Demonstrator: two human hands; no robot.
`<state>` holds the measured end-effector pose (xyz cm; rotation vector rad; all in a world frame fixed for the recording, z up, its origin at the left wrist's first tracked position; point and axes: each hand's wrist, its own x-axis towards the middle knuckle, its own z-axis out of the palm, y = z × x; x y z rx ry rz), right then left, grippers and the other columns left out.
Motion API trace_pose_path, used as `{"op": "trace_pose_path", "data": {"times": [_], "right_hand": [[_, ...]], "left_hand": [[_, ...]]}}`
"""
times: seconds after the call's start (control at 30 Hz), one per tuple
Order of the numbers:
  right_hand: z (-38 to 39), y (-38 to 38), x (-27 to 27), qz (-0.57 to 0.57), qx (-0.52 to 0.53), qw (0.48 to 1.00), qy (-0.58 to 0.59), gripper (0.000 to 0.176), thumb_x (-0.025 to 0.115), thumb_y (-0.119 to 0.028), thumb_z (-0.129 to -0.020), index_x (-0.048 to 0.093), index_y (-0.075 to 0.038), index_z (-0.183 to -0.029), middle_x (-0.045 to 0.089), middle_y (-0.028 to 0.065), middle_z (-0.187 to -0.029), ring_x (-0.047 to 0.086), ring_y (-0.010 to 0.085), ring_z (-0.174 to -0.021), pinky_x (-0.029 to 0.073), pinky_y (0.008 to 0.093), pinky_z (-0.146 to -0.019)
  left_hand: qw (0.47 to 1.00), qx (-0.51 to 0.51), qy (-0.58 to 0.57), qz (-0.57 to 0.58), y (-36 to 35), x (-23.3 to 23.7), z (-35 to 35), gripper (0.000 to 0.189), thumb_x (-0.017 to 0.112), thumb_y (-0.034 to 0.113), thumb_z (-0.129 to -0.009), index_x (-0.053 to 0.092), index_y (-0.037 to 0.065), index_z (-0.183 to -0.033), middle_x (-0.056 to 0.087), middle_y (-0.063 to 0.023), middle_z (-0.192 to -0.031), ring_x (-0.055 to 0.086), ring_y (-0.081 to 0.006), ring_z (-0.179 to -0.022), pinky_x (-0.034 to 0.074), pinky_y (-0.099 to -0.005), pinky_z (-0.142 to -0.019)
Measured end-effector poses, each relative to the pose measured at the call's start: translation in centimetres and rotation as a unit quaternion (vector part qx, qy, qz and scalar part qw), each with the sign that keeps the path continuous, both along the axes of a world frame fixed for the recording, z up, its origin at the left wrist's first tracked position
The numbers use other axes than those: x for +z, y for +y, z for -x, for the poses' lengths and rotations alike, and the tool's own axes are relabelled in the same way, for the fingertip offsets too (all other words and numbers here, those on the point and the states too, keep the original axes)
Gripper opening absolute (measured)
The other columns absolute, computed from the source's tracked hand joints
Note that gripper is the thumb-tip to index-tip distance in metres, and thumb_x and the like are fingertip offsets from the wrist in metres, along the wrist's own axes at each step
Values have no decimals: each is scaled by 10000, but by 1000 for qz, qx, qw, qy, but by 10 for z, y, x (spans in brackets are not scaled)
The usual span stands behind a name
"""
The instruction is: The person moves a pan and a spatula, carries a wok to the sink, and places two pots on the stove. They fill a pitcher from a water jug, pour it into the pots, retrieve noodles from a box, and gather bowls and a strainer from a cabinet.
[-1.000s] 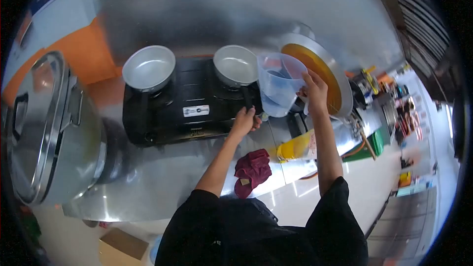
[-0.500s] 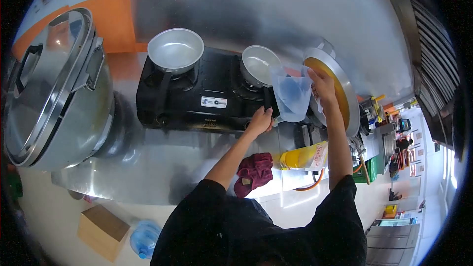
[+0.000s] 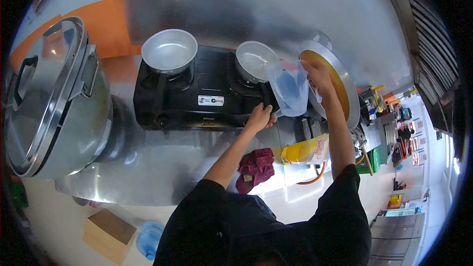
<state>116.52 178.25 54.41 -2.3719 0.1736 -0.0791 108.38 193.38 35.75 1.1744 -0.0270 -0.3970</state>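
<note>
A small grey saucepan (image 3: pixel 253 56) sits on the right burner of the black two-burner gas stove (image 3: pixel 207 113). Its black handle points toward me, and my left hand (image 3: pixel 258 118) is closed around the handle's end. My right hand (image 3: pixel 319 76) grips a translucent plastic measuring jug (image 3: pixel 287 91) by its handle. The jug is tilted, its rim beside the saucepan's right edge; I cannot make out how much liquid it holds. Behind my right hand stands a large, wide metal pan (image 3: pixel 347 81) with orange-brown contents. A second pale saucepan (image 3: pixel 170 51) rests on the left burner.
A large lidded steel pot (image 3: pixel 74 113) stands at the left. On the steel counter (image 3: pixel 162 160) near my forearms lie a maroon cloth (image 3: pixel 256 170) and a bag of yellow liquid (image 3: pixel 303 151). A cardboard box (image 3: pixel 108 236) and a blue water bottle (image 3: pixel 149 240) are on the floor.
The jug has tilted a little more toward the right saucepan, with my right hand slightly higher. My left hand stays on the saucepan handle. The camera view has shifted slightly.
</note>
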Motion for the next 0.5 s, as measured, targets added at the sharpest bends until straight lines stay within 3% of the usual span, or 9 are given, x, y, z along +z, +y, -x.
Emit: {"op": "trace_pose_path", "data": {"times": [0.17, 0.23, 0.5], "right_hand": [[4, 3, 1, 36, 31, 998, -44, 402, 592, -349, -803, 576, -4, -1009, 550, 76, -674, 487, 164, -514, 402, 312, -464], [7, 7, 1, 20, 28, 997, -68, 342, 612, -336, -823, 599, 4, -780, 433, -3, -501, 383, 80, -391, 286, 244, -365], [5, 5, 1, 49, 30, 997, -49, 360, 607, -344, -824, 605, 16, -828, 452, -1, -526, 405, 79, -407, 309, 241, -375]], "left_hand": [[999, -10, -4, 38, -1, -6, 2, 234, 405, 234, -929, 411, 2, -902, 608, -106, -652, 539, -114, -441, 414, -239, -372], [1000, -13, 0, 25, 1, -2, 3, 221, 400, 227, -930, 415, 8, -905, 607, -105, -655, 541, -112, -447, 411, -236, -372], [1000, -18, -1, 6, 6, 2, 12, 185, 387, 220, -931, 437, 42, -939, 611, -95, -667, 548, -110, -461, 397, -222, -367]]}}
